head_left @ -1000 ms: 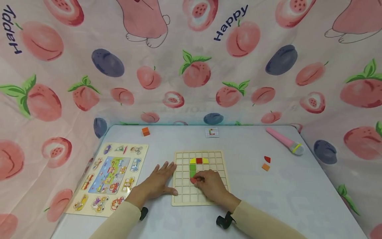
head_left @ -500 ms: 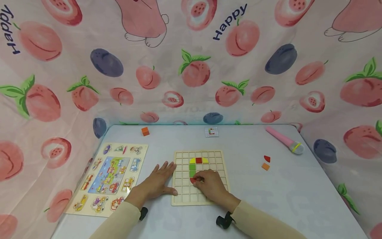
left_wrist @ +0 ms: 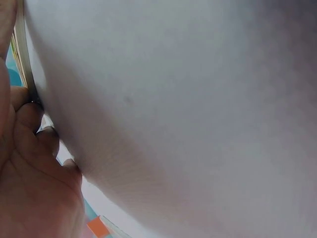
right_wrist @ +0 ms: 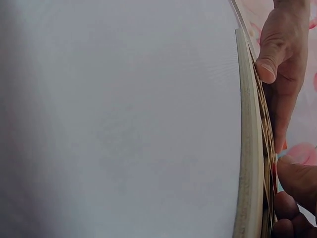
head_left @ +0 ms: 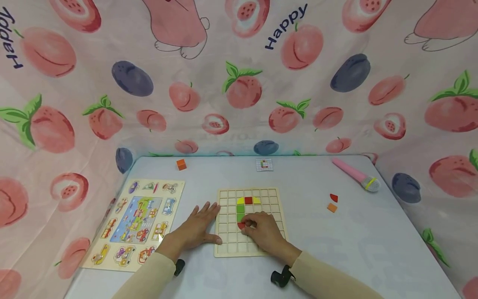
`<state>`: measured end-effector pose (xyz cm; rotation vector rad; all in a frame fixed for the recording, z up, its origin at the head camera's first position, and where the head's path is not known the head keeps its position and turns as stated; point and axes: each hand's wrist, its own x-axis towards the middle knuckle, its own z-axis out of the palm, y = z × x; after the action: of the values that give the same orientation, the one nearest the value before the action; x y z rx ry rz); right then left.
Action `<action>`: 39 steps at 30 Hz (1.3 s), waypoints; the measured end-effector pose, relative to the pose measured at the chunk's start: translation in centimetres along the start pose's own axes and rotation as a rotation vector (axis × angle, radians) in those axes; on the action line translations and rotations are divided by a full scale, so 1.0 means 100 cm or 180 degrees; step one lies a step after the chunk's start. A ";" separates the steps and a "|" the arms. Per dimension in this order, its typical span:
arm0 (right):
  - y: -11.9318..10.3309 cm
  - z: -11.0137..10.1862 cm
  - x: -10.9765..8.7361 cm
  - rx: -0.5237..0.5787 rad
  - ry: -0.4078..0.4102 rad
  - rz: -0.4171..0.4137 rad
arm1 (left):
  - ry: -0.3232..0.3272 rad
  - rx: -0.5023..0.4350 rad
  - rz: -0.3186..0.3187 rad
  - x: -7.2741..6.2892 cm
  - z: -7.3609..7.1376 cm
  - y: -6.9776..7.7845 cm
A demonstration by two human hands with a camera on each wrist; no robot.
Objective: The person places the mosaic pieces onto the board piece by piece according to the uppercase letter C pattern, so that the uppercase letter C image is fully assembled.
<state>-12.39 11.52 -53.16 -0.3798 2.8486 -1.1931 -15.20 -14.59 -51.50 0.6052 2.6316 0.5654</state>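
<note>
A wooden grid board (head_left: 228,249) lies on the white table in the head view. In its cells sit a red square (head_left: 248,200) between two yellow pieces (head_left: 257,201), with green squares (head_left: 240,212) in the column below the left one. My right hand (head_left: 266,232) pinches a red quarter-round piece (head_left: 240,225) at the cell under the green ones, its fingertips covering part of it. My left hand (head_left: 198,229) is spread with straight fingers, fingertips and thumb at the board's left edge. In the right wrist view the right fingers (right_wrist: 297,181) are at the board's surface.
A vehicle picture puzzle board (head_left: 169,226) lies at left. Behind are an orange cube (head_left: 181,165) and a small pattern card (head_left: 264,165). At right lie a pink toy microphone (head_left: 354,174), a red quarter-round piece (head_left: 334,198) and an orange square (head_left: 332,207).
The red piece under the right fingertips has shifted very slightly, up against the lower green square. Both hands otherwise hold their places.
</note>
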 end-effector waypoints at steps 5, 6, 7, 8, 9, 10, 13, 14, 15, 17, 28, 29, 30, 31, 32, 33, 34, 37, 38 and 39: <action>0.000 -0.002 -0.001 0.0107 -0.0006 -0.0009 | 0.0003 -0.0013 -0.0018 0.000 0.000 0.000; 0.000 -0.002 -0.001 0.0150 -0.0021 0.0033 | 0.0005 -0.0018 -0.0018 0.000 0.000 0.000; 0.000 -0.003 -0.001 0.0197 -0.0031 0.0064 | 0.0003 -0.0024 -0.0017 0.000 0.001 -0.001; 0.000 -0.004 -0.001 0.0274 -0.0044 0.0120 | 0.0000 -0.0028 -0.0015 0.000 0.001 -0.001; 0.001 -0.006 -0.001 0.0339 -0.0052 0.0156 | -0.0002 -0.0037 -0.0013 0.000 0.001 0.000; 0.001 -0.008 0.000 0.0428 -0.0066 0.0219 | 0.0000 -0.0047 -0.0012 0.000 0.001 0.000; 0.002 -0.016 0.000 0.0654 -0.0051 0.0344 | -0.0009 -0.0069 -0.0017 0.000 0.001 0.000; 0.002 -0.020 0.000 0.0707 -0.0033 0.0383 | -0.0013 -0.0073 -0.0019 0.000 0.001 0.000; 0.003 -0.024 0.000 0.0729 -0.0006 0.0413 | -0.0013 -0.0082 -0.0024 0.000 0.001 0.000; 0.006 -0.033 0.001 0.0719 0.0081 0.0451 | -0.0012 -0.0089 -0.0030 0.000 0.001 0.000; 0.057 -0.088 0.001 0.0354 0.0527 0.0726 | -0.0012 -0.0118 -0.0003 0.000 0.001 -0.002; 0.063 -0.094 0.000 0.0308 0.0559 0.0748 | -0.0011 -0.0123 -0.0004 0.000 0.001 -0.002; 0.069 -0.099 -0.002 0.0266 0.0589 0.0761 | -0.0014 -0.0126 -0.0004 0.000 0.001 -0.001; 0.075 -0.104 -0.004 0.0231 0.0625 0.0783 | -0.0017 -0.0127 -0.0002 0.000 0.001 -0.001; 0.082 -0.110 -0.006 0.0186 0.0646 0.0792 | -0.0021 -0.0127 -0.0007 0.000 0.001 -0.001; 0.088 -0.115 -0.008 0.0154 0.0663 0.0805 | -0.0024 -0.0129 -0.0008 0.000 0.000 -0.001; 0.094 -0.120 -0.010 0.0127 0.0684 0.0818 | -0.0025 -0.0123 -0.0003 0.000 0.000 -0.001; 0.110 -0.136 -0.017 0.0065 0.0714 0.0852 | -0.0021 -0.0106 0.0001 0.000 0.001 -0.002; 0.115 -0.140 -0.020 0.0057 0.0723 0.0860 | -0.0021 -0.0104 0.0002 0.000 0.001 -0.002; 0.120 -0.145 -0.023 0.0047 0.0733 0.0882 | -0.0018 -0.0105 0.0008 0.000 0.001 -0.002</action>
<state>-14.45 30.28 -51.56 0.1609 2.9470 -1.2733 -15.23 -14.73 -51.71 0.5992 2.6113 0.6059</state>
